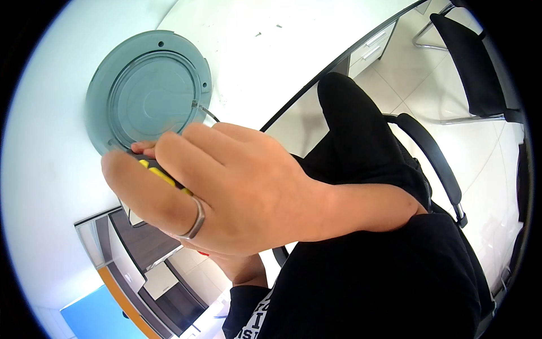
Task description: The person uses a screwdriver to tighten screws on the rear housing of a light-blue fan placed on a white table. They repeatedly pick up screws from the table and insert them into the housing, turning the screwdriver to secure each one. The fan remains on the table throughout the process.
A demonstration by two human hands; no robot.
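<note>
My right hand (243, 186), with a silver ring on one finger, fills the middle of the view with its back toward me. Its fingers curl closed around a black-and-yellow object (161, 174), perhaps a tool handle; most of it is hidden. Behind it is my left hand (144, 148), where only some fingertips beside that object and the wrist below show. Those fingertips bend in against something the right hand covers. A speck of red shows near the left wrist. Just beyond both hands sits a round grey-green disc-shaped housing (99, 93), with a short dark cable (209, 112) at its rim.
The disc rests on a white table (243, 62) carrying small dark scraps. My legs (355, 124) lie beyond the table's dark edge. A black chair armrest (432, 155) and another black chair (468, 68) are at right. Shelving (152, 248) and a blue panel (96, 316) appear lower left.
</note>
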